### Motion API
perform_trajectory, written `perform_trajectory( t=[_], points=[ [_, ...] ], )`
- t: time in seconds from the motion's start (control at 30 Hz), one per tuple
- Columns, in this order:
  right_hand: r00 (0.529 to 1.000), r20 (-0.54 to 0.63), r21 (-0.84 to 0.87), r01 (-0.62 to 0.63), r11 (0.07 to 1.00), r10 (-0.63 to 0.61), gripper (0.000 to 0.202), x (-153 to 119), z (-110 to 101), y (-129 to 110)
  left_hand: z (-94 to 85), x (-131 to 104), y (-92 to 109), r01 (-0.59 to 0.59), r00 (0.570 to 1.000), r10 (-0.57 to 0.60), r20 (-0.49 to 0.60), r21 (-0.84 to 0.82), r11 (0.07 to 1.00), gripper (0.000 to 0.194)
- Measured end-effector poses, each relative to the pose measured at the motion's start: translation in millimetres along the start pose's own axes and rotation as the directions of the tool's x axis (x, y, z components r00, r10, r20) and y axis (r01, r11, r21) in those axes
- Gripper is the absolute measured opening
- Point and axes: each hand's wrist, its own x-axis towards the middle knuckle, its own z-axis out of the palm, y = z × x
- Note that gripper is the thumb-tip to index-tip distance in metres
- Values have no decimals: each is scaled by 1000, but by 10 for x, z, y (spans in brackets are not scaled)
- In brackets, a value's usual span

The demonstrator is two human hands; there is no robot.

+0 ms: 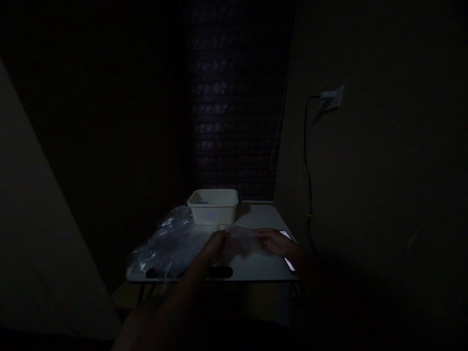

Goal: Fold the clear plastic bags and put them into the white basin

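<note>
Between my hands a clear plastic bag is stretched out above the white table. My left hand is closed on its left end, and my right hand pinches its right end. More clear plastic lies crumpled over the left part of the table. Behind my hands stands a white plastic tub with dark handles; something pale shows inside it, too dim to name. The scene is very dark, so the fingers show only in part.
The small folding table has a dark slot at its front edge. A phone with a lit screen lies at the right edge, beside my right forearm. A black cord hangs from a wall outlet. A dark patterned blind covers the back.
</note>
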Motion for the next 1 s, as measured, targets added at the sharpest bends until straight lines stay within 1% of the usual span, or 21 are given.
perform_trajectory(
  t=[0.13,0.23,0.3,0.37,0.43,0.57,0.63,0.73,0.77,0.8,0.9,1.0],
  points=[
    [998,46,125,-47,991,41,20,14,-15,-7,7,-19,25,-24,999,25,36,-21,999,20],
    [999,22,151,-49,987,46,19,1,-9,-26,7,-24,30,-51,997,53,50,-38,998,22],
    [999,1,156,-46,987,47,17,-12,-5,-39,-4,-16,24,-71,996,73,40,-43,997,20],
    [999,7,157,-53,986,52,15,-26,-4,-53,-20,-4,17,-75,997,76,25,-30,997,17],
    [998,23,153,-54,987,51,14,-43,-5,-71,-38,5,19,-53,999,53,1,-18,998,15],
    [999,19,116,-28,993,26,10,-79,-4,-105,-65,9,40,51,998,-53,-31,-41,998,6],
    [1000,4,74,-24,997,24,11,-90,-7,-111,-70,15,28,74,995,-75,-60,-13,997,10],
    [999,-23,12,-41,999,42,10,-94,-16,-110,-69,49,-48,50,988,-35,-152,96,994,11],
    [998,-32,1,-50,999,50,11,-96,-18,-112,-67,65,-83,36,983,-12,-183,129,991,13],
    [998,-37,-1,-57,998,57,13,-98,-18,-115,-66,83,-117,20,978,12,-207,151,988,20],
    [996,-68,25,-61,998,63,29,-112,-6,-125,-68,135,-194,-31,965,79,-252,190,981,38],
    [986,-144,18,-78,997,80,39,-114,6,-92,-82,175,-238,-72,957,135,-257,239,968,41]
  ],
)
